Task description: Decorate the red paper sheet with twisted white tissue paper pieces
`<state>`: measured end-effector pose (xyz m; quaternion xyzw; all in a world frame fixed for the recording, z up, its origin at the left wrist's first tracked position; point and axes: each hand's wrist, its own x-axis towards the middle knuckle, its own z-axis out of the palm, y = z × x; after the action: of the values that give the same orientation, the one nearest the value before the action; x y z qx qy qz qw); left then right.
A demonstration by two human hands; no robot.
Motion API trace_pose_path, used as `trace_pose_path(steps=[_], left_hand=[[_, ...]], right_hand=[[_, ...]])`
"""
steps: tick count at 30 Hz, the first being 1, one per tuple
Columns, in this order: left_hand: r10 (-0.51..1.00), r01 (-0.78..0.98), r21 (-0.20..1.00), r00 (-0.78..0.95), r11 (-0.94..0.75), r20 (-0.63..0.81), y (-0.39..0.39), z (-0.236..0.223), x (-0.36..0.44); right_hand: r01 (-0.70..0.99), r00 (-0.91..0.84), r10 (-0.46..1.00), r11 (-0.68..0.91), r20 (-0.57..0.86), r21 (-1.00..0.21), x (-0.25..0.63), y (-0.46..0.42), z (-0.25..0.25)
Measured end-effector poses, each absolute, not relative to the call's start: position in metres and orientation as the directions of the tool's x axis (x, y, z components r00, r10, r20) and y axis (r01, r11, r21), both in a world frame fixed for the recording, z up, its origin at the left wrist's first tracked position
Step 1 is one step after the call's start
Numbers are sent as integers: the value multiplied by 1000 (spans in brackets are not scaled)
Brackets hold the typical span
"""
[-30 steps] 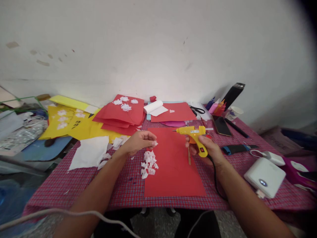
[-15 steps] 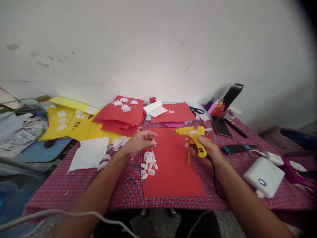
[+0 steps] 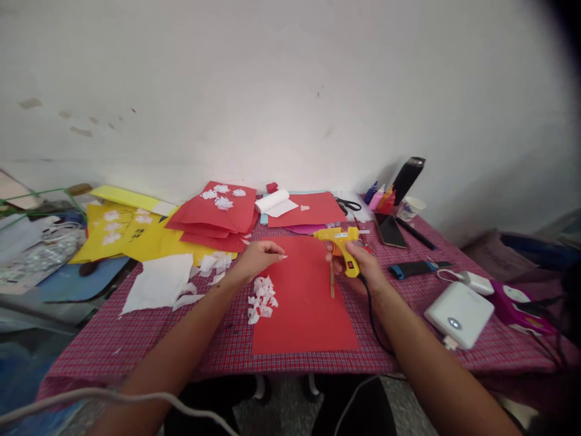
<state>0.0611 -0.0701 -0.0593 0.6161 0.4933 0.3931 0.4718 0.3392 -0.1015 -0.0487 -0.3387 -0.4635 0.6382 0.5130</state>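
Note:
Over the upper left of a red paper sheet (image 3: 304,309), my left hand (image 3: 258,260) pinches a small white paper scrap (image 3: 284,257). My right hand (image 3: 365,266) is wrapped round the handle of a yellow glue gun (image 3: 336,235), its nozzle pointing left toward the scrap with a gap between. A pale glue stick pokes out of the gun's back. Below my right fingers shows a wooden craft stick (image 3: 332,284); whether they touch it I cannot tell. A heap of torn white paper pieces (image 3: 262,300) lies across the sheet's left edge, below my left hand.
Red folded papers with white flowers (image 3: 222,224), a white paper roll (image 3: 272,201) and scissors (image 3: 348,204) lie behind. To the right are a phone (image 3: 391,230), a black flask (image 3: 408,178), a blue-black knife (image 3: 411,269) and a white power bank (image 3: 458,315). The gun's cord (image 3: 373,318) hangs by my right wrist.
The view has turned slightly right, so the scene slides left. My left hand with the scrap and my right hand with the glue gun have shifted a little rightward over the sheet.

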Motion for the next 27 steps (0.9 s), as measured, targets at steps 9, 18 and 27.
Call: trace_pose_path(steps=[9, 18, 27], left_hand=[[962, 232, 972, 261, 22, -84, -54, -53, 112], [967, 265, 963, 233, 42, -106, -52, -51, 115], [957, 546, 820, 291, -171, 5, -35, -65, 114]], right_hand=[[-449, -242, 968, -171, -65, -877, 332, -96, -56], [-490, -171, 977, -194, -125, -850, 332, -93, -57], [-482, -148, 981, -180, -123, -858, 331, -91, -60]])
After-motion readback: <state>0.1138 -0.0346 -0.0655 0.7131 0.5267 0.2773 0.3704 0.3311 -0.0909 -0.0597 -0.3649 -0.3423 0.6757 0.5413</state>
